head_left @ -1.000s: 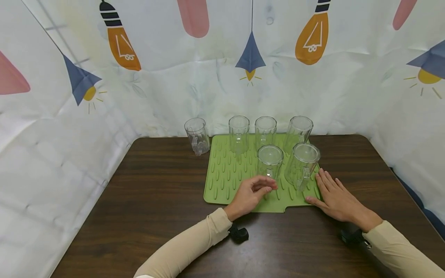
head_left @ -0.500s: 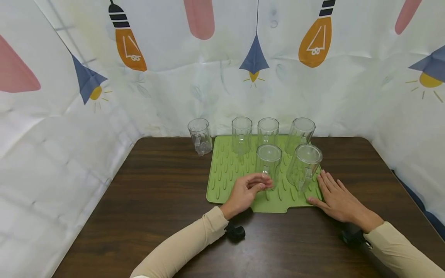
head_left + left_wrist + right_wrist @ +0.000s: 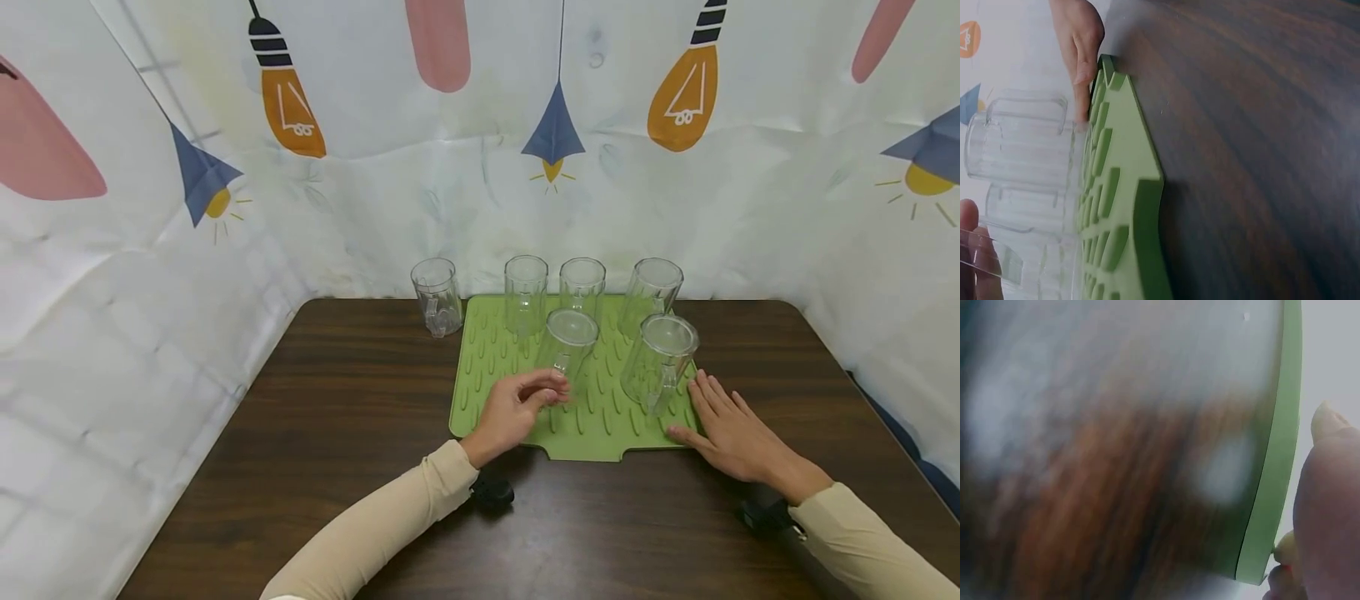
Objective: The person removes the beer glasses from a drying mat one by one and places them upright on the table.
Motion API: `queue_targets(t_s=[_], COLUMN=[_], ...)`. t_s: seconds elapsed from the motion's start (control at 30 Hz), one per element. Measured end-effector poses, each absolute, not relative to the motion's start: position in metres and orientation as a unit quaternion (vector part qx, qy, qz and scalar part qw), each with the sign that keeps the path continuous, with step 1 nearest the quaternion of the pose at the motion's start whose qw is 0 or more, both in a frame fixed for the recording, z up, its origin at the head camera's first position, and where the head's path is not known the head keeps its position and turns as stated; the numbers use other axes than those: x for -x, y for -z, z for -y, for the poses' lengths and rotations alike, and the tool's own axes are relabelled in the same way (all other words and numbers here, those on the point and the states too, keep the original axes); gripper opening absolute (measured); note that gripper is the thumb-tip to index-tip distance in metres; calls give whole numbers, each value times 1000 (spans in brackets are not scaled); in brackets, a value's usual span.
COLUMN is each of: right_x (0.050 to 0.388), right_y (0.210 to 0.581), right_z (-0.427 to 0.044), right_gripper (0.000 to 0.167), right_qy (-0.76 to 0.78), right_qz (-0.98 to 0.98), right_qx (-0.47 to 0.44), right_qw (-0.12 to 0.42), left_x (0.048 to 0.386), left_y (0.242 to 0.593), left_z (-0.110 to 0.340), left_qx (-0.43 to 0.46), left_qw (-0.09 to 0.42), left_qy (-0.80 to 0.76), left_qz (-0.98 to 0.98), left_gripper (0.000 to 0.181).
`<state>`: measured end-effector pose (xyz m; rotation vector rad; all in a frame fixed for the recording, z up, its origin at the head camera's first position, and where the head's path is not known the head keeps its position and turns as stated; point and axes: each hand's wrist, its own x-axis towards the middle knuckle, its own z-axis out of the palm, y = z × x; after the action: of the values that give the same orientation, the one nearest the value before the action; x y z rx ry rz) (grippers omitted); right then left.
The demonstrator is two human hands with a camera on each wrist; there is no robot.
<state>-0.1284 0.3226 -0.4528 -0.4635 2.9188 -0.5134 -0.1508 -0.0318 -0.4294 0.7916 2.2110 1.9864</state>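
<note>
In the head view my left hand [image 3: 517,412] grips an upside-down glass mug [image 3: 570,333] by its handle side, low over the front middle of the green mat [image 3: 487,367]. The left wrist view shows curled fingertips [image 3: 984,262] at that clear mug's side. My right hand [image 3: 742,433] lies flat with spread fingers at the mat's right edge. Just left of it stands another upside-down mug [image 3: 660,362]. Part of the gripped mug is hidden behind my left fingers.
Along the mat's back stand three more glass mugs, the left one [image 3: 526,296], a middle one [image 3: 582,287] and a right one [image 3: 651,296]. Another mug [image 3: 437,297] stands on the dark table [image 3: 345,400], left of the mat. A patterned curtain [image 3: 375,217] hangs behind.
My left hand has moved left over the mat with the gripped mug, away from the front right mug. My right hand has stayed at the mat's edge. The head view has shifted slightly.
</note>
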Motion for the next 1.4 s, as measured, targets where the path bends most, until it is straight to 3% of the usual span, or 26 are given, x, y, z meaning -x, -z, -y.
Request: queue_targets(t_s=[0.37,0.77,1.07,1.4], right_x=[124,130,138,141], right_y=[443,412,374,348], right_z=[-335,-349,-350,-324], right_gripper=[76,65,63,59], right_qy=[177,192,252,295], right_qz=[-975,-974,-949,-914], right_qx=[132,97,91,124], right_qw=[37,-74,-164,-249], left_x=[151,151,151,146], left_y=[420,406,398,389], left_z=[47,59,68,77], left_qx=[-275,-340,-368,-393], left_qw=[-9,-128,-171,-231], left_qy=[-570,-475,-414,-329], left_qz=[-774,-801,-815,-827], left_gripper=[21,15,41,43])
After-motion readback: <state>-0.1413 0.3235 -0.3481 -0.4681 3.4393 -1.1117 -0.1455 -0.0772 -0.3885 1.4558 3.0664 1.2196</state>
